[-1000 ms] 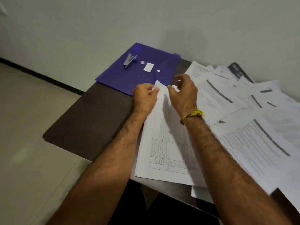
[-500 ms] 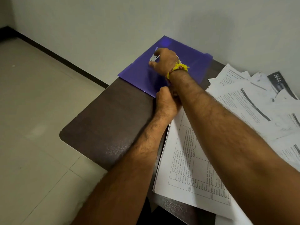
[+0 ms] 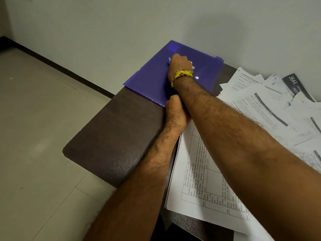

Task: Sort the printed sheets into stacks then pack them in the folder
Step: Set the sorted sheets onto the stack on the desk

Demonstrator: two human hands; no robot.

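One stack looks squared up so far: a sheaf of table-printed sheets lies along the near-right part of the tabletop, edges roughly aligned, a few loose pages poking out beneath it at the near edge. Most of the paper is not sorted: a loose heap of printed sheets sprawls over the far-right side, overlapping at all angles, one dark-headed page marked 3644 at the back by the wall. The purple folder lies flat in the far corner against the wall, closed as far as I can see, nothing packed in it. Right hand reaches across onto the folder, grip curled over a small blue-and-metal object, mostly hidden by the knuckles; probably a stapler, can't confirm, and can't tell whether it's lifted or just covered. Yellow thread band on that wrist. Left hand sits at the far end of the aligned stack, right beside the folder's near edge; its fingers are hidden under the right forearm, so I can't tell whether that grip pinches the sheets or only rests on them. My read: early-to-mid sorting, likely about to fasten the first stack. Still left: the bulk of the heap to sort, then opening the folder and loading everything in.
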